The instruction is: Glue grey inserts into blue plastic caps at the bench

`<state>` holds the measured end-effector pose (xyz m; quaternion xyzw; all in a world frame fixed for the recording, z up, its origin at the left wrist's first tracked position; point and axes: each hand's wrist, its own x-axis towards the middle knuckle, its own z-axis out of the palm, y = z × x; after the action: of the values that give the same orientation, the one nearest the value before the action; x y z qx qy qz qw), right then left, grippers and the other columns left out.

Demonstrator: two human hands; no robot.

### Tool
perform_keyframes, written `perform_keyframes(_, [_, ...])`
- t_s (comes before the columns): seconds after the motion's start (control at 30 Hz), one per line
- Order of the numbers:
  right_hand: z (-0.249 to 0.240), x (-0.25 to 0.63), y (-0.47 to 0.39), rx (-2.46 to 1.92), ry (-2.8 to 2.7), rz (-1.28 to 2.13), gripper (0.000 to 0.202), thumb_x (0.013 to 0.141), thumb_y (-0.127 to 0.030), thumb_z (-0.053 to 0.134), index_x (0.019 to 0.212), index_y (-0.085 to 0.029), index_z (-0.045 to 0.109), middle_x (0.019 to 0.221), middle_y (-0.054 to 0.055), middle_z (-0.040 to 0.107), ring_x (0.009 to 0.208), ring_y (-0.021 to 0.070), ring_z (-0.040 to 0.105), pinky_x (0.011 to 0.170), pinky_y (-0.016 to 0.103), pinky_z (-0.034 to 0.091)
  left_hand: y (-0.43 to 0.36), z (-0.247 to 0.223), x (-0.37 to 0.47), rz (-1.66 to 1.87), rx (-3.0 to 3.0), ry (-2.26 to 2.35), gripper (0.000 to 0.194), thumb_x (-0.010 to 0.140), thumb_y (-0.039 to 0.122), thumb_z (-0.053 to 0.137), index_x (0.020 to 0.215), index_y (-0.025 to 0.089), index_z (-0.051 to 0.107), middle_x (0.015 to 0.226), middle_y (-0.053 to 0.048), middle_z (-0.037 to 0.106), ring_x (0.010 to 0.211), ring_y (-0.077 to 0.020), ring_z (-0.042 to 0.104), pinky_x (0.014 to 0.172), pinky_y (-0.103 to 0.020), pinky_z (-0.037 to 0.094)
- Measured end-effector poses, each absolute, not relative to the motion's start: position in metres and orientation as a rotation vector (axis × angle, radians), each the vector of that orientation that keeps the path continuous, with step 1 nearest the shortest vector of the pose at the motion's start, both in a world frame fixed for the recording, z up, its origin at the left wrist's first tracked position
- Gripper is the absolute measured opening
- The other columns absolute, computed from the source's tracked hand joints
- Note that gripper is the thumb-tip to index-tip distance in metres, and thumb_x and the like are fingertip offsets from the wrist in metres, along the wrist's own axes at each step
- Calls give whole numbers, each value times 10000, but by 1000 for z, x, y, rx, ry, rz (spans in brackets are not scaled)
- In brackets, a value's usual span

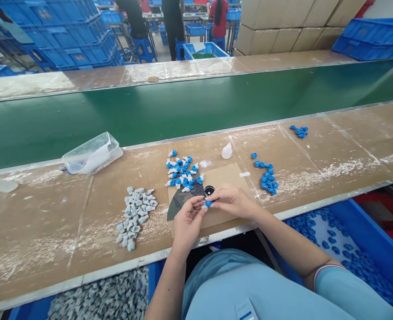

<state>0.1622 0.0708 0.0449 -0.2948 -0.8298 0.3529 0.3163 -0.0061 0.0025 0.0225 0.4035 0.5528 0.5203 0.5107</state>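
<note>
Over a flat cardboard piece (228,175), my left hand (187,222) pinches a small grey-white plastic part (204,206). The fingertips of my right hand (234,202) close on a small blue plastic part (209,204), which touches or meets the grey-white one. Just behind my fingers is a small round black dish (209,190). A dark patterned sheet (176,206) lies left of it. Beyond the sheet sits a pile of blue-and-white joined parts (183,171). Loose grey-white parts (136,211) lie to the left, loose blue parts (269,180) to the right.
A green conveyor belt (170,104) runs behind the worktop. On the worktop are a clear plastic tray (93,153) and a white squeeze bottle (227,151). Below its front edge, one bin holds grey parts (99,295); a blue bin (366,226) holds blue parts. People work farther back.
</note>
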Motion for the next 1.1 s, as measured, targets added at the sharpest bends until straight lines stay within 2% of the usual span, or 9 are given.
perform_keyframes(0.17, [41,162,70,-790,-2120,985,134,827,-335,663,867,-235,743,802,36,746,744,158,671,708,281,530,4,25,-11,1254,1033,1348,280,678,292,712,931,192,646,869,-48,701,868,-175,668,814,-317,544])
perform_keyframes(0.3, [35,161,64,-816,-2019,1002,191,829,-380,654,886,-225,750,788,41,748,727,154,678,691,269,536,5,24,-3,1335,926,1311,270,647,287,740,870,181,629,804,-33,687,813,-153,666,775,-288,547])
perform_keyframes(0.47, [34,174,71,-839,-2121,939,185,833,-357,651,948,-244,742,887,40,757,812,163,691,762,282,538,10,21,-2,1286,890,1325,302,636,320,757,862,172,622,785,-39,692,781,-154,670,762,-299,551])
perform_keyframes(0.53, [35,189,87,-966,-2120,819,177,841,-327,636,966,-251,734,930,35,755,841,171,689,792,302,535,19,18,-10,1302,915,1374,339,622,348,763,872,168,622,806,-47,693,791,-162,672,759,-308,556])
perform_keyframes(0.7, [32,247,152,-1714,-1869,267,154,807,-240,605,898,-246,728,944,50,743,896,231,672,841,397,514,61,12,-43,1423,950,1591,367,608,372,752,870,158,609,825,-59,680,804,-173,673,772,-324,559])
perform_keyframes(0.8, [24,272,181,-1837,-1788,193,123,781,-249,606,813,-205,717,860,108,732,865,286,666,802,450,502,83,13,-54,1472,942,1643,335,629,317,723,896,155,602,857,-71,685,839,-179,677,810,-339,551])
perform_keyframes(0.93, [13,281,191,-1844,-1784,202,73,718,-274,667,658,-233,658,679,70,689,777,279,659,718,419,504,86,19,-58,1516,984,1677,314,666,256,661,957,158,596,967,-101,691,890,-183,674,840,-341,534])
perform_keyframes(1.03, [10,279,186,-1757,-1802,259,66,700,-264,677,660,-253,626,609,36,651,727,258,646,697,407,503,66,24,-67,1497,1062,1784,284,690,266,616,953,159,609,923,-88,694,828,-176,666,810,-337,529])
perform_keyframes(1.1, [10,275,182,-1683,-1799,302,59,710,-265,663,682,-252,613,639,42,654,732,252,641,715,409,503,45,25,-80,1441,1146,1930,268,706,295,593,937,165,629,882,-74,692,778,-175,651,769,-332,524])
